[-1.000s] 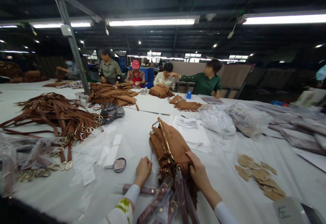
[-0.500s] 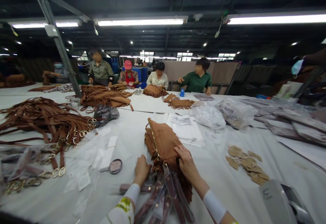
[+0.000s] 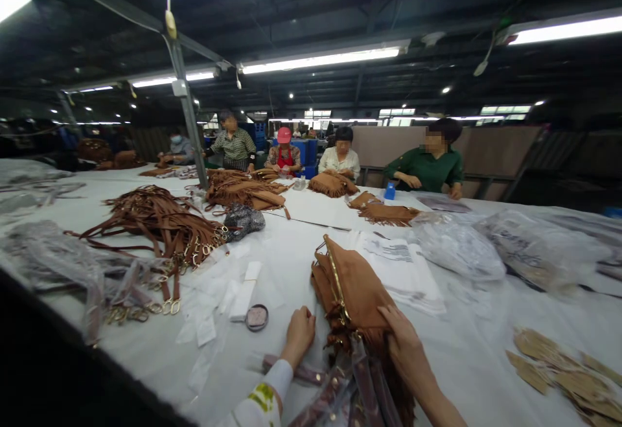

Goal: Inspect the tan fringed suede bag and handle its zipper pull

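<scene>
A brown fringed bag (image 3: 362,278) with a gold zip along its left edge lies on the table before me. My right hand (image 3: 405,339) holds the bag by its lower right side, fingers over the brown face and the thumb partly hidden. Left of the bag, my left hand (image 3: 300,333) is closed, fingertips pinched together; what they hold, if anything, I cannot make out. Dark brown straps in clear plastic (image 3: 323,394) spread from the bag's lower end, beside my left wrist.
A heap of brown straps with gold clasps (image 3: 155,219) lies left. Nearer are a round dish (image 3: 256,317) and white strips (image 3: 246,291). White printed sheets (image 3: 398,268), clear plastic bags (image 3: 459,245) and tan tags (image 3: 558,362) lie right. Several people sit or stand across the table.
My view has swung left, so everything sits further right. My left hand has drawn slightly away from the bag, still closed. The right hand stays on the bag.
</scene>
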Demonstrator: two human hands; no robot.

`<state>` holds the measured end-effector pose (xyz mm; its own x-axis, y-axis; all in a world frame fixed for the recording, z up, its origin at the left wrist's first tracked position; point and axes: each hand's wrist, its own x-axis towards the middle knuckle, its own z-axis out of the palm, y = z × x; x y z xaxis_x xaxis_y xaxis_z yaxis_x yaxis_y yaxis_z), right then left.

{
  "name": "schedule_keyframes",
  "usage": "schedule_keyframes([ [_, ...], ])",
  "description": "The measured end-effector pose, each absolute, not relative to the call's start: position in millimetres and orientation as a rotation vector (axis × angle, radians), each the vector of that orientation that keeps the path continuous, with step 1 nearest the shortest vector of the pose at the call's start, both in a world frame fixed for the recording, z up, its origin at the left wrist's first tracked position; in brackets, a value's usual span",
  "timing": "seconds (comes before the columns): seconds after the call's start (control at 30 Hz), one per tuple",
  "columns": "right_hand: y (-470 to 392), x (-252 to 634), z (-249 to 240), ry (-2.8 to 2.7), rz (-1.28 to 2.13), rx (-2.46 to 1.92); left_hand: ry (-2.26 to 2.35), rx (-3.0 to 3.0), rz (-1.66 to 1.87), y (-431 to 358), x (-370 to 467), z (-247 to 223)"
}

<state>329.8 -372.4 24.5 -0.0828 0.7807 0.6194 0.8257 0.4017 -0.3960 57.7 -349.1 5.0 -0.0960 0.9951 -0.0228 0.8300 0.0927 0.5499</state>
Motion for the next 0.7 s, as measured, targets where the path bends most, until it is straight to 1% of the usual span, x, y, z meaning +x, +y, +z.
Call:
schedule_keyframes([
  [0.17, -370, 332, 18, -1.84, -0.087, -1.363, 2.197, 1.845, 0.625, -380, -13, 10],
  [0.3, -372, 326, 25, -1.815, -0.072, -1.384, 2.41, 1.884, 0.289, -391, -58, -1],
  [0.33, -372, 324, 27, -1.808, -0.059, -1.39, 2.402, 1.902, 0.231, -389, -63, -4],
  [0.43, -373, 323, 31, -1.798, -0.032, -1.4, 2.302, 1.981, 0.207, -382, -69, -8],
  [0.53, -374, 326, 30, -1.796, -0.023, -1.406, 2.227, 2.03, 0.206, -376, -70, 1],
  [0.7, -377, 322, 36, -1.818, -0.035, -1.428, 2.202, 2.009, 0.337, -372, -49, 17],
])
